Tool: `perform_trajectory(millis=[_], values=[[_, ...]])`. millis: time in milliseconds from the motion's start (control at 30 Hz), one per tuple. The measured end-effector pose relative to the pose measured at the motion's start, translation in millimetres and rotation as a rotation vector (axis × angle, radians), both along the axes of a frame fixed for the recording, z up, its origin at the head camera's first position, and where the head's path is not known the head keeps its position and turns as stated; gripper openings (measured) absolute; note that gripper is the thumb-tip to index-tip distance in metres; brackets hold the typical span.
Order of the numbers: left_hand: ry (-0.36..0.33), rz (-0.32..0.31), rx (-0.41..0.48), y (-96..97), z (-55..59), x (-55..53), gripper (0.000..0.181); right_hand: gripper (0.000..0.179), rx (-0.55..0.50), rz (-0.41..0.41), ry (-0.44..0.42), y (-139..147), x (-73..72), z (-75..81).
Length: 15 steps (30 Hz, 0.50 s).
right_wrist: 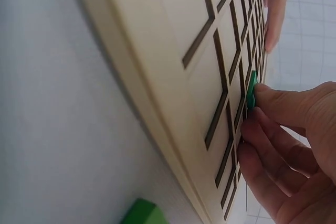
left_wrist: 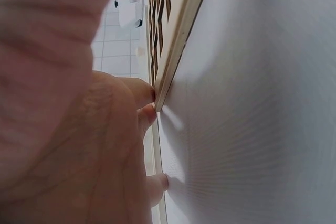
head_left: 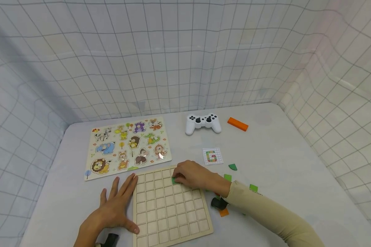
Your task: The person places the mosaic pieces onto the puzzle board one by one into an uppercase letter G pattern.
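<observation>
A pale wooden grid board (head_left: 162, 224) lies on the white table, its square cells divided by thin raised strips. My left hand (head_left: 115, 207) spreads its fingers along the board's left side, with thumb and fingertips at the rim. Over the upper part of the grid, my right hand (head_left: 194, 174) pinches a small green tile (right_wrist: 251, 90) between thumb and fingers, low at a cell. Under the right forearm and beside the board lie light green tiles (head_left: 227, 177) and an orange tile (head_left: 224, 212), partly covered by the arm and wrist camera.
An animal puzzle board (head_left: 114, 163) lies behind the left hand. Farther back are a white game controller (head_left: 203, 124) and an orange bar (head_left: 238, 124). A pattern card (head_left: 212, 156) showing a G and a dark green rounded piece (head_left: 233, 167) lie right of the grid board.
</observation>
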<state>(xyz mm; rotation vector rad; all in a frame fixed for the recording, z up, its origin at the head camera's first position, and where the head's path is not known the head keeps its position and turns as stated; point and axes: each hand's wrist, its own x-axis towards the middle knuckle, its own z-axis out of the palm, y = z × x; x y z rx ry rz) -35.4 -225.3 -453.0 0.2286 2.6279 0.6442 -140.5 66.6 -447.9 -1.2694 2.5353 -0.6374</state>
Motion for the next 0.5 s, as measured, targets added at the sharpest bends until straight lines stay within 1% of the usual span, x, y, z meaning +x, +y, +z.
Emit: perform_trajectory(millis=[200,333,500], values=[[0.007,0.001,-0.007,-0.8,-0.1,0.8,0.163,0.014,0.017,0.018,0.038,-0.9,-1.0,-0.1],[0.001,0.006,-0.006,-1.2,1.0,1.3,0.163,0.015,0.007,0.005,0.002,2.6,-2.1,3.9],[0.005,0.0,0.002,-0.7,1.5,1.4,0.162,0.019,-0.032,-0.044,-0.049,15.7,-1.2,16.4]])
